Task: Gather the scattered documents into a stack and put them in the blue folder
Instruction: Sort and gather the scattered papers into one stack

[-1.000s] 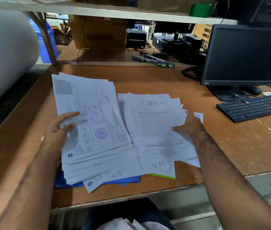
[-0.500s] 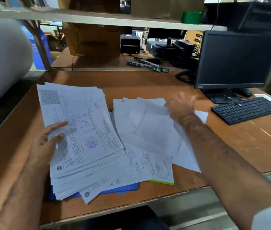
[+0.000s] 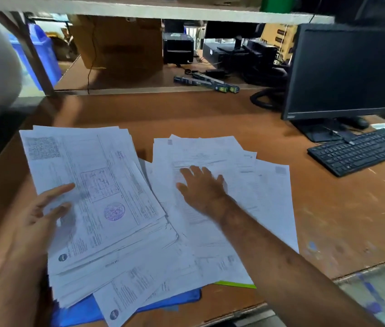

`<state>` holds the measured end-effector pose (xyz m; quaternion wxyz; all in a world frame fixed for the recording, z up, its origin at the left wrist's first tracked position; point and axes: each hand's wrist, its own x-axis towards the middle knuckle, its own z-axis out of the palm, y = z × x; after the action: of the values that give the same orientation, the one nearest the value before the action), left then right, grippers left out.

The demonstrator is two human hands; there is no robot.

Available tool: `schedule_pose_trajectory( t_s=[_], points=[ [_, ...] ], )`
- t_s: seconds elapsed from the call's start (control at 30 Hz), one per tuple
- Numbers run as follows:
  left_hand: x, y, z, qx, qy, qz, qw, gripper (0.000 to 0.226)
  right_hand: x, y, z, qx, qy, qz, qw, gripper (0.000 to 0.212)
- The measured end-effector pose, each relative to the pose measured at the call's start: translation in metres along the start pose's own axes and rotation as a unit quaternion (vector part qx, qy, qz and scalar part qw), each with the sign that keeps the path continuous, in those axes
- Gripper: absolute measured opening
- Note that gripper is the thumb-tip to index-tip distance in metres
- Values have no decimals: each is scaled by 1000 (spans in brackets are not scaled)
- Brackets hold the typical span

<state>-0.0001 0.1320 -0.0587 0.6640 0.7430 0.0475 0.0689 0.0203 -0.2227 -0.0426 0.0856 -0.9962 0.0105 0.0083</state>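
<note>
The documents lie in two heaps at the centre of the frame. The left stack [image 3: 92,199], thick and topped by a stamped sheet, is roughly gathered; the loose sheets [image 3: 224,185] to its right are fanned and overlapping. Half a second ago the right hand [image 3: 200,187] was lifted over the far edge of those loose sheets; now it lies flat on them, fingers spread and straight, nearer the stack. The left hand [image 3: 43,223] has hardly moved: it rests on the stack's left edge with the thumb on top, the fingers appearing to go beneath, though I cannot tell how firmly it grips. That suggests the right hand is set to sweep the loose sheets leftward onto the stack, so gathering is mid-way and filing has not begun.

The blue folder [image 3: 87,310] lies at the lower left, mostly buried under the stack, only its near edge showing; a green sheet [image 3: 236,283] peeks out beside it. It will have to be freed first.

The papers' lower corners come close to the desk [image 3: 210,114] front edge, so pulling toward the body risks spilling. Bare desk lies above the papers and to the right, up to the keyboard [image 3: 361,149] and monitor [image 3: 347,72] at upper right.
</note>
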Motion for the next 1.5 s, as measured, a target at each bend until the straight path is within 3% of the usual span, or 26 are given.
schedule_pose_trajectory(
  t_s=[0.1,0.2,0.27,0.33,0.4,0.5,0.6,0.67,0.73,0.83,0.93,1.0,1.07,1.1,1.17,1.23,1.37,1.5],
  points=[
    [-3,6,6,7,7,7,1000,36,-22,24,-11,56,-32,-35,997,57],
    [-7,9,9,-3,5,6,1000,37,-33,59,-21,75,35,82,993,75],
    [-11,11,10,-3,11,4,1000,37,-37,80,-31,59,13,169,984,94],
    [-19,19,14,-3,6,-2,1000,38,-37,93,-40,63,-14,189,980,108],
    [-26,28,19,-7,2,10,1000,38,-33,101,-48,139,-19,189,972,115],
    [-38,41,26,-20,-12,32,999,36,-26,115,-58,285,-31,149,946,89],
    [-47,52,27,-32,-10,46,998,34,-35,125,-67,313,-10,57,948,45],
    [-52,62,28,-53,-7,37,998,35,-47,124,-76,359,38,16,932,32],
    [-53,72,34,-83,-19,23,996,37,-56,122,-92,447,92,-8,890,34],
    [-51,80,47,-113,-54,-7,992,40,-63,117,-118,593,146,-19,792,37],
    [-48,72,61,-61,-74,-27,995,40,-69,108,-127,733,152,-16,663,31],
    [-46,63,65,-26,-99,-3,995,47,-67,101,-117,764,115,-51,633,36],
    [-46,56,71,2,-125,9,992,55,-60,90,-97,734,49,-67,674,45],
    [-46,55,75,-5,-132,19,991,57,-56,83,-85,694,41,-67,715,45],
    [-49,58,80,-26,-146,34,988,57,-48,70,-62,560,88,-74,821,38],
    [-50,59,85,-71,-170,38,982,63,-40,61,-43,459,127,-83,875,33],
    [-56,71,97,-133,-159,18,978,70,-39,46,-34,482,132,-70,863,32],
    [-63,80,97,-129,-96,48,986,40,-55,32,-39,596,-42,-97,796,56]
  ],
)
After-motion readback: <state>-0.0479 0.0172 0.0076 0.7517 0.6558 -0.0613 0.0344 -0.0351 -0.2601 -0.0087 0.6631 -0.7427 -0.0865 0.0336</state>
